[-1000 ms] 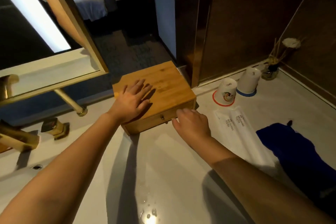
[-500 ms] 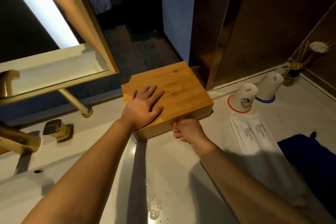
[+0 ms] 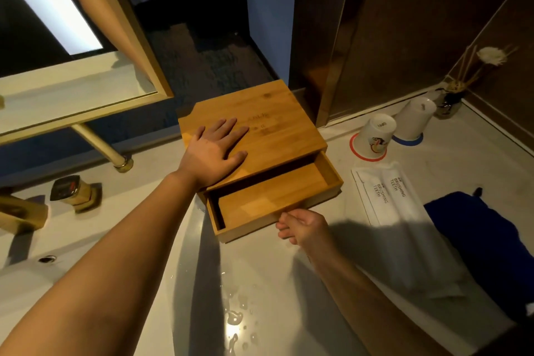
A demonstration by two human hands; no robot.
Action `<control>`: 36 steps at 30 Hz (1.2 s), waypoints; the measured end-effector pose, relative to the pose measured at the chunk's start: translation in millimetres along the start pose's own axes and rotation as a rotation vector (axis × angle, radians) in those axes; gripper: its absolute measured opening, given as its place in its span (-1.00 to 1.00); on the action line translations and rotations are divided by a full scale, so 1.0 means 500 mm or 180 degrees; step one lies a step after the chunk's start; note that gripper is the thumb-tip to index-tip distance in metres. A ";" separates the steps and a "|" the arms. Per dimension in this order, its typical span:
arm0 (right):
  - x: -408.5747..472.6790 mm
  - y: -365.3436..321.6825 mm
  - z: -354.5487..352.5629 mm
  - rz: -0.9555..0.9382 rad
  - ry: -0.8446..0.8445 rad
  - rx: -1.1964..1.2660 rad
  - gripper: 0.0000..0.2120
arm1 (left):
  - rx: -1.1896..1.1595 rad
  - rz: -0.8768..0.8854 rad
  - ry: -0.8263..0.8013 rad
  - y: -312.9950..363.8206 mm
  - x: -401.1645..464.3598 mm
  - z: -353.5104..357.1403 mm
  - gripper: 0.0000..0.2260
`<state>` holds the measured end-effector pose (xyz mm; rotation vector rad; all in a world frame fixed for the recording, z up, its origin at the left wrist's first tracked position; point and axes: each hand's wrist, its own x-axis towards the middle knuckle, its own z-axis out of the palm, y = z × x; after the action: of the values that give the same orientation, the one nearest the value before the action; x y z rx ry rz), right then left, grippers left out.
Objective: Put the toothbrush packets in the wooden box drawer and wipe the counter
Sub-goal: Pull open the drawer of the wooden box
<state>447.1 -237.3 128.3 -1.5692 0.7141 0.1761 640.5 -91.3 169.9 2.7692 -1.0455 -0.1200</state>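
Note:
A bamboo box [image 3: 277, 130] stands on the white counter [image 3: 289, 283]. Its drawer [image 3: 268, 199] is pulled out toward me and shows a bare wooden floor. My left hand [image 3: 213, 150] lies flat on the box lid, fingers spread. My right hand [image 3: 303, 225] is closed at the middle of the drawer's front, where the knob is hidden under the fingers. Two white toothbrush packets [image 3: 387, 193] printed "BRUSHING TEETH" lie side by side on the counter right of the drawer. A dark blue cloth [image 3: 485, 243] lies further right, near the edge.
Two upturned cups [image 3: 372, 136] stand behind the packets, with a reed diffuser [image 3: 450, 98] in the corner. Gold taps [image 3: 72, 191] and a mirror leg [image 3: 115, 159] are at the left by the basin. Water drops [image 3: 234, 318] sit on the counter near me.
The drawer was shut; my right hand closed on its front and has pulled it out toward me. My left hand has stayed flat on the lid.

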 end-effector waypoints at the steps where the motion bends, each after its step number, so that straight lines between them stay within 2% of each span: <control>1: -0.015 0.008 -0.007 -0.0011 -0.0048 -0.0011 -0.82 | 0.0011 -0.0010 0.0004 0.001 0.000 -0.001 -0.45; 12: -0.095 0.070 -0.045 -0.0100 -0.0170 0.0145 -0.83 | 0.0038 -0.0021 -0.0033 0.004 -0.005 -0.002 -0.46; 23: -0.101 0.057 -0.046 0.0135 -0.0314 0.0303 -0.87 | 0.0024 -0.0023 -0.0067 0.005 -0.006 -0.004 -0.44; 27: -0.107 0.038 -0.080 0.0183 -0.0417 -0.0057 -0.88 | 0.0042 -0.0079 -0.0097 0.003 -0.013 -0.005 -0.43; 29: -0.107 0.019 -0.123 0.0055 -0.0106 -0.0293 -0.84 | 0.0058 -0.0119 -0.0111 -0.001 -0.015 -0.004 -0.42; 30: -0.106 0.013 -0.149 -0.0112 0.0218 -0.0465 -0.85 | 0.0061 -0.0121 -0.0115 -0.004 -0.014 -0.004 -0.41; 33: -0.090 0.029 -0.229 -0.1216 0.1519 -0.1851 -0.83 | 0.0025 -0.0084 -0.0115 -0.011 -0.010 -0.002 -0.36; 35: -0.077 0.053 -0.268 -0.1572 0.1958 -0.2562 -0.74 | 0.0053 -0.0077 -0.0132 -0.012 -0.005 0.000 -0.32; 36: -0.071 0.064 -0.282 -0.1623 0.1980 -0.2848 -0.71 | 0.0071 -0.0078 -0.0130 -0.012 -0.003 0.001 -0.31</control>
<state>359.8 -357.0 140.4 -2.6689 0.7108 -0.4579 643.1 -86.2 168.5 2.8114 -1.0290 -0.1699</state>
